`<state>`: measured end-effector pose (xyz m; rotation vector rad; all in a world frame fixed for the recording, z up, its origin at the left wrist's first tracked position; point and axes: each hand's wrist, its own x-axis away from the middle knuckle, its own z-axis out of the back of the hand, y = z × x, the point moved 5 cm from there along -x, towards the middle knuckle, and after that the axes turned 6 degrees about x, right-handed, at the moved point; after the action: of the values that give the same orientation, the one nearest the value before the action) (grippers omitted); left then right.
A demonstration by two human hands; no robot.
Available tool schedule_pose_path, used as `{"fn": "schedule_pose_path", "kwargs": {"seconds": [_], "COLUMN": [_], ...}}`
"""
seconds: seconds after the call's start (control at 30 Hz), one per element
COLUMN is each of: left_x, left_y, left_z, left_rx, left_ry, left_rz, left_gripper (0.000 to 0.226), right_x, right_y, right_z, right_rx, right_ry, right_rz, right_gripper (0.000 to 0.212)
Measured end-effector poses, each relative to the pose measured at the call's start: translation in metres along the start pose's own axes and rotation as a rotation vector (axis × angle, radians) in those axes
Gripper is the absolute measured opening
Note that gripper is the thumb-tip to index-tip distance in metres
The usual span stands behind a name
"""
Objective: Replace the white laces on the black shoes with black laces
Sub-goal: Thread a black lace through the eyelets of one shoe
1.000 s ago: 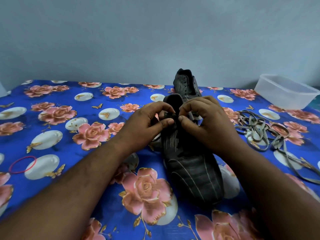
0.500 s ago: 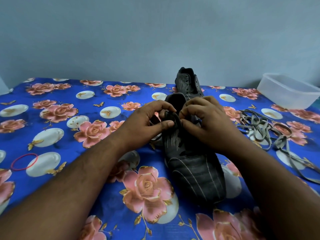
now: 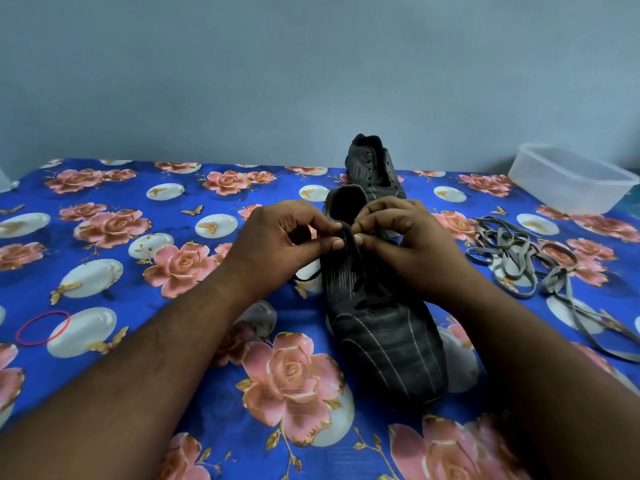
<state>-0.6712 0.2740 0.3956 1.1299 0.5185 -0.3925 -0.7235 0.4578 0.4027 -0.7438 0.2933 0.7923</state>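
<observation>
Head view: a black lace (image 3: 349,242) is pinched at the top eyelets of the near black shoe (image 3: 377,323), apparently by both the left hand (image 3: 277,247) and right hand (image 3: 405,244), with the second shoe (image 3: 374,168) behind and white laces (image 3: 519,258) heaped rightward on the floral bench (image 3: 138,271).

Matt, perhaps leather shoe (image 3: 384,348); printed cloth cover (image 3: 138,258); translucent plastic tub (image 3: 571,181).

Both hands' fingers (image 3: 332,242) seemingly pinched together
</observation>
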Motion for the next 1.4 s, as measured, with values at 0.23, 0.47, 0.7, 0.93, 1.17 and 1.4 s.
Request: {"fn": "schedule_pose_path", "kwargs": {"seconds": [0.23, 0.47, 0.7, 0.93, 1.17, 1.4], "left_x": [0.001, 0.003, 0.004, 0.005, -0.001, 0.002], "left_y": [0.002, -0.015, -0.031, -0.052, -0.018, -0.011], "left_z": [0.001, 0.004, 0.028, 0.050, 0.020, -0.003], "left_rx": [-0.048, 0.200, 0.226, 0.101, 0.026, -0.064], "left_ry": [-0.041, -0.158, -0.018, 0.219, -0.037, -0.217], "left_rz": [-0.008, 0.295, 0.520, 0.628, 0.257, 0.142], "left_gripper": [0.008, 0.004, 0.014, 0.019, 0.030, 0.012], "right_x": [-0.001, 0.001, 0.002, 0.003, 0.003, 0.002], "right_y": [-0.003, 0.008, 0.018, 0.016, 0.015, 0.016], "right_z": [0.005, 0.011, 0.012, 0.011, 0.009, 0.008], "right_rx": [-0.156, -0.056, -0.043, -0.112, -0.111, -0.101], "right_ry": [-0.012, 0.016, 0.006, -0.027, -0.040, -0.044], "right_rz": [0.012, 0.062, 0.020, -0.004, 0.005, 0.008], "right_gripper": [0.005, 0.024, 0.022, 0.022, 0.022, 0.022]}}
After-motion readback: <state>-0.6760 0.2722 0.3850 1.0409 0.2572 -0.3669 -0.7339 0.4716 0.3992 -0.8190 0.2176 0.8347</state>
